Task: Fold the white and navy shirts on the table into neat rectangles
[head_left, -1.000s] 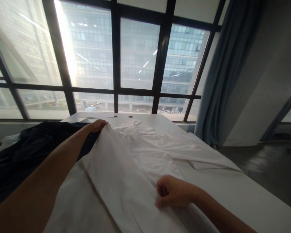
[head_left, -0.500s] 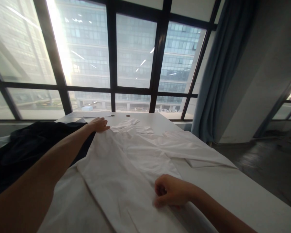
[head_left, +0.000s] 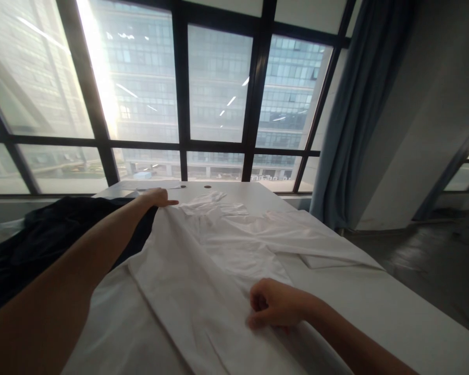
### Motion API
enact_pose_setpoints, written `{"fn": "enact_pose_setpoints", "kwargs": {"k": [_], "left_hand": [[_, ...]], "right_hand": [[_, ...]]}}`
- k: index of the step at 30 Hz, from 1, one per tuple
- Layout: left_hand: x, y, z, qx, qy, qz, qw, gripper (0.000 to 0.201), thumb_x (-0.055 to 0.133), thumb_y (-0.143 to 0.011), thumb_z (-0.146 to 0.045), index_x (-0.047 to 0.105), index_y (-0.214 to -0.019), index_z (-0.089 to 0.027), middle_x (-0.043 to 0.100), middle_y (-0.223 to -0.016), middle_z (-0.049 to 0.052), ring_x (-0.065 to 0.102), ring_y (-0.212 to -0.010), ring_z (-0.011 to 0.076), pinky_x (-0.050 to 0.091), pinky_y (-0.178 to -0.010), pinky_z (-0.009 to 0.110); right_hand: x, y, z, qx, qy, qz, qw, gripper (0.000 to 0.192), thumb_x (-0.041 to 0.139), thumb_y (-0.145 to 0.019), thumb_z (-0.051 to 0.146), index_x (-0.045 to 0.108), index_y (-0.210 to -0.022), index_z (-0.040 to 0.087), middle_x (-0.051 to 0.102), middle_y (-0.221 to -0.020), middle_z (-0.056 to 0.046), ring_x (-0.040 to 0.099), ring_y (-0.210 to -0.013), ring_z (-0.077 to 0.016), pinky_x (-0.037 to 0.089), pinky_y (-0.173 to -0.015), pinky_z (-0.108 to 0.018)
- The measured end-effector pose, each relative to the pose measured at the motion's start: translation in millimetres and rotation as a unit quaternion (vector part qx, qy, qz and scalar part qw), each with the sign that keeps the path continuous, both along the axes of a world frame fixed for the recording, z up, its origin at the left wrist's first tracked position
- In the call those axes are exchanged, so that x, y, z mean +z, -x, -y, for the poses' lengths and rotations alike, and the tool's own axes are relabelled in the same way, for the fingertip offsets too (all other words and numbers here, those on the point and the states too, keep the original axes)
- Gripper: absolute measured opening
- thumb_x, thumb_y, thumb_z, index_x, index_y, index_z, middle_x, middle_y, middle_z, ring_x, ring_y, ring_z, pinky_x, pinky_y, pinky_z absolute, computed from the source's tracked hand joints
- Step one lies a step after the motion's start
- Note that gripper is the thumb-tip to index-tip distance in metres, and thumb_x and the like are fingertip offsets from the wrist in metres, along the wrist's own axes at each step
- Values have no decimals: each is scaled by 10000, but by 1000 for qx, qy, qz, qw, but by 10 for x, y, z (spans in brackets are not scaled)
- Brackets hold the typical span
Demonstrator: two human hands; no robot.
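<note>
A white shirt lies spread on a white table, collar toward the window. My left hand reaches far forward and grips the shirt's left shoulder edge, lifting the cloth slightly. My right hand is closed on the shirt's fabric near its lower part, close to me. One sleeve lies folded across to the right.
A dark garment is heaped on the table's left side, under my left arm. Large windows stand beyond the table's far end. A blue-grey curtain hangs at the right, with dark floor beside the table.
The left hand has stayed at the shirt's shoulder and the cloth there has risen a little since half a second ago. The right hand has barely moved.
</note>
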State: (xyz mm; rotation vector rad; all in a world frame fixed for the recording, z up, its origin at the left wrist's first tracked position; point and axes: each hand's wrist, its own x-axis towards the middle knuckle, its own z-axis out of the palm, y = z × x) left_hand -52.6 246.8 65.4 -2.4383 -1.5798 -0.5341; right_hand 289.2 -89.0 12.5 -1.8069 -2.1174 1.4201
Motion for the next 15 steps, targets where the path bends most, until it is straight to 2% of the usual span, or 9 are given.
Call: {"fn": "enact_pose_setpoints", "kwargs": {"k": [2, 4, 5, 8, 10, 13, 15], "left_hand": [[-6, -54, 68, 19, -11, -99, 995, 542, 719, -716, -614, 659, -651, -78, 683, -734, 108, 557, -856, 226, 359, -843, 322], [-70, -149, 165, 21, -21, -181, 983, 509, 632, -803, -607, 697, -834, -104, 688, -1043, 165, 563, -1003, 274, 345, -905, 367], [-118, -202, 220, 22, -24, -192, 981, 471, 601, -838, -582, 699, -907, -127, 664, -1130, 173, 564, -1047, 290, 344, -917, 380], [-269, -355, 381, 53, -18, -166, 984, 389, 494, -933, -466, 678, -1045, -143, 651, -1150, 184, 589, -1057, 311, 372, -898, 410], [-344, -451, 469, 51, -50, -131, 989, 357, 419, -968, -358, 665, -1077, -123, 652, -1130, 192, 584, -1065, 319, 392, -884, 429], [-421, -616, 546, -27, -93, -96, 991, 332, 373, -969, -256, 651, -1122, -158, 647, -1188, 149, 557, -1116, 286, 403, -906, 419], [-481, -737, 561, -79, -67, -96, 990, 341, 372, -962, -238, 638, -1175, -212, 653, -1227, 94, 557, -1124, 251, 404, -929, 401]], "right_hand": [[-10, 0, -6, 3, -8, 5, 1000, 177, 701, -726, 280, 572, -711, 160, 515, -489, 52, 479, -384, -85, 335, -350, -140], [-33, 0, -5, 5, -13, 7, 1000, 178, 703, -727, 280, 574, -704, 159, 518, -490, 51, 480, -383, -85, 331, -349, -140], [-43, 0, 2, 4, -15, 8, 1000, 177, 705, -726, 274, 572, -701, 159, 520, -493, 51, 482, -383, -85, 330, -349, -140], [-29, 8, 28, -4, -14, 17, 1000, 151, 702, -732, 240, 574, -728, 161, 535, -509, 53, 502, -392, -87, 350, -363, -139], [42, 34, 3, 2, 2, 45, 999, 163, 725, -722, 228, 594, -792, 161, 552, -519, 55, 526, -398, -97, 381, -387, -150], [211, 145, -223, 48, 19, 108, 993, 275, 780, -717, 313, 637, -889, 154, 592, -540, 35, 579, -427, -126, 440, -455, -185], [298, 280, -522, 67, -56, 135, 987, 280, 731, -791, 398, 673, -902, 149, 649, -617, -11, 636, -515, -148, 475, -538, -209]]}}
